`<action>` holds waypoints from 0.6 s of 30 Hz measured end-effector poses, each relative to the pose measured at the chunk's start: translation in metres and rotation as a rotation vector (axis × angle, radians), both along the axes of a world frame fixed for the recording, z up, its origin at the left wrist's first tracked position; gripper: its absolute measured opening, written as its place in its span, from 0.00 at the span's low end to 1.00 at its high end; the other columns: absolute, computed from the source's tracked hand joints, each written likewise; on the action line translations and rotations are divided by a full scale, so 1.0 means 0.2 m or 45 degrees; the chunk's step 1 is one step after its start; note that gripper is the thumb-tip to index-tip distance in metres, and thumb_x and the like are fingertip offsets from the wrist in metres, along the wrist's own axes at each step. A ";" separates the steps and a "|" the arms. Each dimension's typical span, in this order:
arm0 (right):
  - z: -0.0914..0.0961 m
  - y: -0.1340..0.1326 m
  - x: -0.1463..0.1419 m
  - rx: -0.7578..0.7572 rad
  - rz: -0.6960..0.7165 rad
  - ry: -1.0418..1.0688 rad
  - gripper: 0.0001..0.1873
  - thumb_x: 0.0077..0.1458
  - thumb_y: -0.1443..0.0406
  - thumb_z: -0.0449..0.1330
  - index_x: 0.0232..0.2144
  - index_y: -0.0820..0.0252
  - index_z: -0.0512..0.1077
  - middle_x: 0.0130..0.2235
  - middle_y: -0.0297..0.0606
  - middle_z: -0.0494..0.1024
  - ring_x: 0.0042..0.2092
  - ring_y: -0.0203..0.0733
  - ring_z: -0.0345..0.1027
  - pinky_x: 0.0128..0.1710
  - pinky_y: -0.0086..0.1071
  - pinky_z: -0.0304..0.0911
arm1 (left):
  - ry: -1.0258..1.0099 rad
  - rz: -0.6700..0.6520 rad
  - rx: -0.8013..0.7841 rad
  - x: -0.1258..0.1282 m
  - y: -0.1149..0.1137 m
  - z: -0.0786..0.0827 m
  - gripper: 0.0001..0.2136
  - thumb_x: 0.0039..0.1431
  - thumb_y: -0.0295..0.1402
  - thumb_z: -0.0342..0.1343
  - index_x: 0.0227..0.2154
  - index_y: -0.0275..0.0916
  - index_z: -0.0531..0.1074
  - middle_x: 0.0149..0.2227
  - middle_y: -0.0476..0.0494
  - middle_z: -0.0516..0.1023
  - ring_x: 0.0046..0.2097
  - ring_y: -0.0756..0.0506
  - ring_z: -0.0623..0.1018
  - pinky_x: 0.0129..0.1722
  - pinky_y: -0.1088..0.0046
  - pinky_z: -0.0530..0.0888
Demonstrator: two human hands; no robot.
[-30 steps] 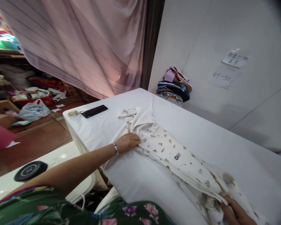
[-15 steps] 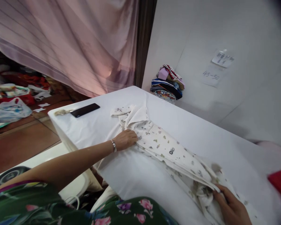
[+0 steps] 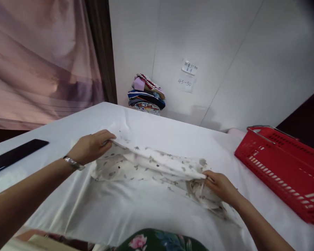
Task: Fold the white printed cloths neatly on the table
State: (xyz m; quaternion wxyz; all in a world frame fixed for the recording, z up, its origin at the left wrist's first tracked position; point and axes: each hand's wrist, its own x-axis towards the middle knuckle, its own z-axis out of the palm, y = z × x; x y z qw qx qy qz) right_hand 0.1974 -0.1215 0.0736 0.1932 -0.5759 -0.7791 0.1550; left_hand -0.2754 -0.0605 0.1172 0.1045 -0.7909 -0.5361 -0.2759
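Note:
A white printed baby garment point(image 3: 146, 165) lies stretched across the white-covered table point(image 3: 136, 216). My left hand point(image 3: 90, 146), with a bracelet on its wrist, pinches the garment's upper end and lifts its edge off the table. My right hand point(image 3: 221, 186) grips the bunched lower end at the right. A fold of the cloth hangs taut between both hands, raised slightly above the layer underneath.
A black phone point(image 3: 14, 155) lies at the table's left edge. A red plastic basket point(image 3: 282, 167) stands at the right. A stack of folded clothes point(image 3: 146, 94) sits at the back against the white wall, below paper notes point(image 3: 188, 75). A pink curtain point(image 3: 36, 59) hangs left.
My view has swung right, bringing the red basket in. Both hands have gone from pressing on the garment to gripping its ends and lifting a fold between them.

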 end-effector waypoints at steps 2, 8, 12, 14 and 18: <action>0.01 -0.01 -0.01 -0.003 -0.005 0.000 0.14 0.53 0.64 0.48 0.39 0.56 0.70 0.31 0.33 0.75 0.32 0.38 0.68 0.31 0.27 0.61 | -0.028 0.011 0.011 -0.02 -0.02 -0.02 0.11 0.53 0.34 0.44 0.36 0.42 0.68 0.38 0.50 0.74 0.37 0.48 0.74 0.37 0.74 0.69; 0.04 -0.04 -0.05 -0.067 0.058 -0.015 0.12 0.53 0.65 0.48 0.36 0.55 0.70 0.30 0.32 0.75 0.32 0.38 0.67 0.32 0.28 0.59 | -0.135 0.115 -0.061 -0.07 -0.04 -0.07 0.10 0.51 0.36 0.45 0.34 0.43 0.68 0.36 0.50 0.76 0.36 0.46 0.75 0.37 0.72 0.70; 0.04 -0.07 -0.09 -0.106 0.038 0.045 0.12 0.54 0.65 0.47 0.35 0.56 0.69 0.28 0.32 0.74 0.31 0.38 0.66 0.31 0.28 0.59 | -0.235 0.129 -0.183 -0.08 -0.03 -0.11 0.13 0.50 0.34 0.44 0.36 0.45 0.71 0.37 0.53 0.77 0.37 0.46 0.76 0.39 0.73 0.71; 0.03 -0.08 -0.11 -0.135 0.060 0.044 0.12 0.54 0.64 0.47 0.34 0.56 0.69 0.28 0.32 0.73 0.30 0.37 0.65 0.30 0.28 0.58 | -0.344 0.145 -0.246 -0.06 -0.02 -0.13 0.13 0.49 0.31 0.44 0.33 0.44 0.72 0.37 0.53 0.77 0.38 0.47 0.76 0.40 0.74 0.71; 0.01 -0.06 -0.12 -0.208 0.118 0.043 0.11 0.54 0.64 0.47 0.33 0.56 0.69 0.26 0.31 0.72 0.28 0.36 0.63 0.29 0.27 0.56 | -0.655 0.242 -0.395 -0.02 0.03 -0.13 0.11 0.46 0.30 0.43 0.25 0.39 0.72 0.35 0.49 0.77 0.38 0.46 0.75 0.39 0.73 0.71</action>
